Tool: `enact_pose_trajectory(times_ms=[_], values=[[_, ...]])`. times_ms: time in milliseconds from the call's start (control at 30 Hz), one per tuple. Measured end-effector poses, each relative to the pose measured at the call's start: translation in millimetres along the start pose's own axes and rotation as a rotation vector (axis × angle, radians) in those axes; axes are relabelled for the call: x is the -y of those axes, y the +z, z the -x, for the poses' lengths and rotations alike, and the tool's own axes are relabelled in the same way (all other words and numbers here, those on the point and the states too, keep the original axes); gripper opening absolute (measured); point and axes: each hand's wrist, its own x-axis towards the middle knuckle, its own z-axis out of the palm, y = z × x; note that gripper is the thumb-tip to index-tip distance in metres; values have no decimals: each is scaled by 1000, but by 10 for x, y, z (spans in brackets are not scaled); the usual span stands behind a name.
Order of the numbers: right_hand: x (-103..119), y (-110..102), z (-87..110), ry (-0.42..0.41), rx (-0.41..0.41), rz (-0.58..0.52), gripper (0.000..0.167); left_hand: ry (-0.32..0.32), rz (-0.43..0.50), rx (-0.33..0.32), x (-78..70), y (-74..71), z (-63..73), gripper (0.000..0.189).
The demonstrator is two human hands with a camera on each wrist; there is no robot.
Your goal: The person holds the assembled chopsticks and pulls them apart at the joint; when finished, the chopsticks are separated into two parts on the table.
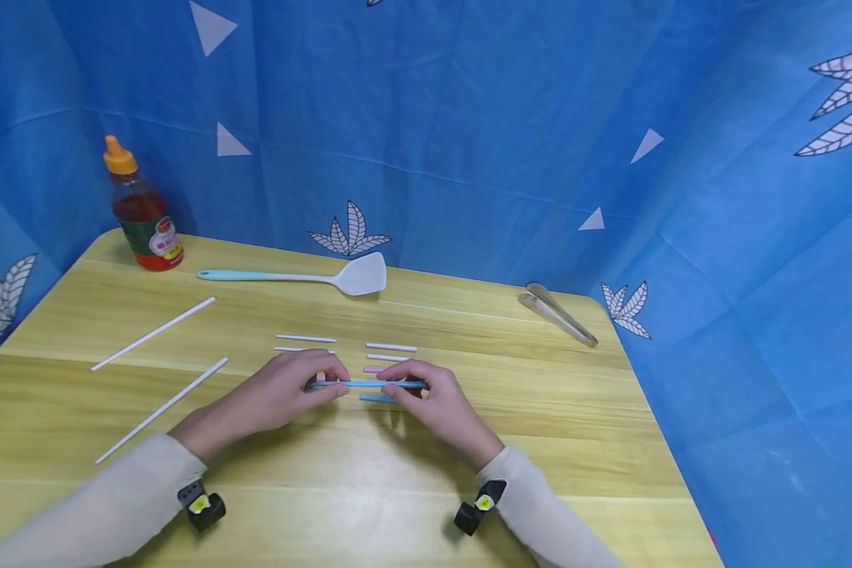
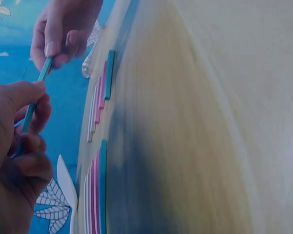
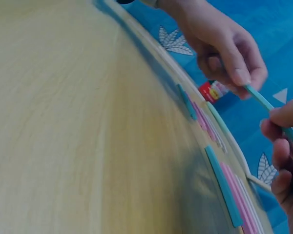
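A thin blue stick (image 1: 364, 384) is held level above the table, one end in each hand. My left hand (image 1: 291, 386) pinches its left end between thumb and fingers; my right hand (image 1: 429, 394) pinches the right end the same way. Below lie two groups of short sticks, side by side. In the right group are white sticks (image 1: 392, 347), pink ones (image 1: 372, 369) and a blue one (image 1: 375, 397). The left group has white sticks (image 1: 305, 338), with pink sticks (image 2: 94, 195) and a blue stick (image 2: 103, 185) showing in the left wrist view; my left hand partly covers this group in the head view.
Two long white sticks (image 1: 162, 410) lie slanted at the left. Along the back stand or lie a sauce bottle (image 1: 147, 221) with an orange cap, a white spatula (image 1: 360, 274) with a mint handle, and metal tongs (image 1: 557, 315). A blue curtain (image 1: 426, 118) hangs behind the table (image 1: 369, 505).
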Motion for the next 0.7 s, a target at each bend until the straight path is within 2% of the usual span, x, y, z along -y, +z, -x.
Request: enact_pose_trajectory(times_ms=[267, 500, 600, 700], values=[[54, 90, -18, -119, -36, 213, 10, 21, -63, -58, -56, 84, -12, 7], [82, 92, -29, -166, -57, 296, 7, 38, -91, -98, -71, 118, 3, 3], [76, 46, -21, -173, -55, 312, 9, 51, -95, -116, -37, 84, 31, 4], [26, -99, 38, -120, -118, 293, 8, -9, -74, -150, 51, -41, 109, 7]])
